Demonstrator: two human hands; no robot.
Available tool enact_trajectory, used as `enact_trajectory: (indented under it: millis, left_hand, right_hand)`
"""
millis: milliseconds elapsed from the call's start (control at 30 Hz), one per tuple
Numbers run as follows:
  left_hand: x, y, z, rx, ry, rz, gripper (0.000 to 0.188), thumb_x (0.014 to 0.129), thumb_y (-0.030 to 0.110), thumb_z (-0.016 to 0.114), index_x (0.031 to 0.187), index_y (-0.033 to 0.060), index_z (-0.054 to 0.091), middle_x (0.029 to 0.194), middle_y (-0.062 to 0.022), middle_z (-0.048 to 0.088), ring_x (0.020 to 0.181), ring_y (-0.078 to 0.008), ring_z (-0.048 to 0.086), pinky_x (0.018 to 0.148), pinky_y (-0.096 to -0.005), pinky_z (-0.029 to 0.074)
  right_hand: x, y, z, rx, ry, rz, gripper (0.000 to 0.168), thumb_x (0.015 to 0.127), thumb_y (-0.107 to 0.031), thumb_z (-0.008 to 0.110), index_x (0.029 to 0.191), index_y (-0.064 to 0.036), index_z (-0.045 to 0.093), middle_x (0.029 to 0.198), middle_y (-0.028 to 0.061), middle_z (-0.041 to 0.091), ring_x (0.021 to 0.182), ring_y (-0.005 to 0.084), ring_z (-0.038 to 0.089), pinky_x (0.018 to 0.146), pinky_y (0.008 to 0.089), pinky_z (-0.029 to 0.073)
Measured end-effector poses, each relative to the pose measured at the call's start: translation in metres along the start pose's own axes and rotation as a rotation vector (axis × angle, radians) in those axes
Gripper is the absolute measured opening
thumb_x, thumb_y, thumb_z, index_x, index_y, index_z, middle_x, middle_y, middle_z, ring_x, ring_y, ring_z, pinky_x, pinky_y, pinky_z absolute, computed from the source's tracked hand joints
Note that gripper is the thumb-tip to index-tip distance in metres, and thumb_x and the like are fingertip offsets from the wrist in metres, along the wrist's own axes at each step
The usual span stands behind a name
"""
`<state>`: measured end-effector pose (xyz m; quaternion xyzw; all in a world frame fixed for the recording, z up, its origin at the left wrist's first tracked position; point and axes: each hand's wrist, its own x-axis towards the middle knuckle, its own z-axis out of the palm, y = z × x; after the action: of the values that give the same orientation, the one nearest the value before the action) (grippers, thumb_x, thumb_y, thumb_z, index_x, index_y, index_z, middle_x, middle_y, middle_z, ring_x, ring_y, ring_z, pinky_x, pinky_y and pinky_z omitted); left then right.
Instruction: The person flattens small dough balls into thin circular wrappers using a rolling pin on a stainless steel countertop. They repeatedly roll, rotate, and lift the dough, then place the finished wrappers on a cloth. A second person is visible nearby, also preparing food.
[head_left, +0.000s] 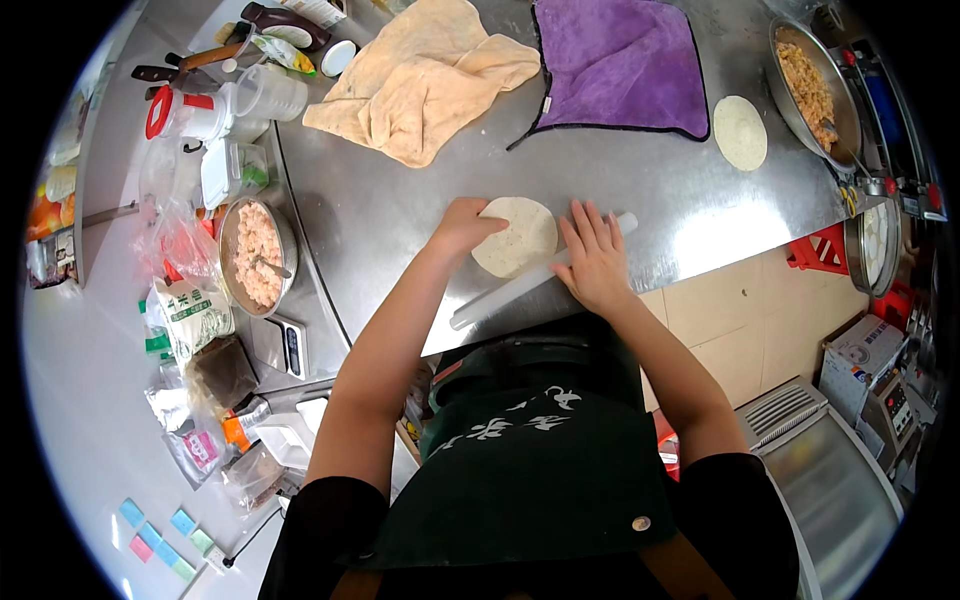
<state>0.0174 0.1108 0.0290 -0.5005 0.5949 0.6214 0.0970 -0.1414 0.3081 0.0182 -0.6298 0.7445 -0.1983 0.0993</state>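
A flat round of dough (517, 238) lies on the stainless steel worktop (360, 202) before me. My left hand (466, 227) pinches its left edge, thumb on top, fingers mostly hidden. Close to the round's lower right side, a white rolling pin (510, 295) lies slantwise along the front of the worktop. My right hand (594, 259) rests on the pin's upper right part, palm down, fingers stretched out and not wrapped round it. A second round of dough (740, 133) lies further right, between a purple cloth (622, 67) and a metal bowl of filling (808, 90).
A crumpled beige cloth (427, 82) lies at the back. To the left stand a metal bowl of pink minced filling (259, 259) with a spoon, a digital scale (283, 346) and plastic tubs (270, 91). Knives (180, 67) lie at the upper left. The worktop's front edge runs close to my apron.
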Motion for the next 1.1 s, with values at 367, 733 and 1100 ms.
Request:
enact_trajectory:
  millis: [367, 733, 1100]
  left_hand:
    - [-0.053, 0.012, 0.014, 0.404, 0.315, 0.272, 0.018, 0.077, 0.015, 0.069, 0.085, -0.0015, 0.067, 0.076, -0.0176, 0.065, 0.068, -0.0295, 0.063, 0.063, -0.0384, 0.048]
    - [-0.021, -0.036, -0.001, -0.104, 0.150, 0.042, 0.023, 0.087, 0.007, 0.063, 0.106, -0.0048, 0.068, 0.092, -0.0069, 0.068, 0.083, -0.0140, 0.061, 0.074, -0.0293, 0.048]
    - [-0.003, -0.015, -0.005, 0.085, 0.046, 0.101, 0.025, 0.080, 0.011, 0.069, 0.103, -0.0008, 0.069, 0.094, -0.0117, 0.069, 0.083, -0.0209, 0.065, 0.075, -0.0331, 0.050]
  right_hand:
    - [-0.023, 0.016, -0.045, 0.107, -0.073, -0.166, 0.039, 0.064, -0.019, 0.081, 0.098, -0.013, 0.063, 0.112, 0.0070, 0.055, 0.113, 0.0260, 0.051, 0.110, 0.0487, 0.031]
    - [0.025, -0.014, 0.014, -0.065, 0.035, -0.038, 0.043, 0.083, -0.034, 0.064, 0.114, -0.004, 0.059, 0.131, 0.0157, 0.051, 0.127, 0.0333, 0.044, 0.111, 0.0525, 0.028]
    - [0.050, -0.019, 0.024, -0.042, 0.060, 0.007, 0.061, 0.085, -0.031, 0.061, 0.136, -0.001, 0.046, 0.149, 0.0204, 0.036, 0.139, 0.0365, 0.033, 0.112, 0.0543, 0.025]
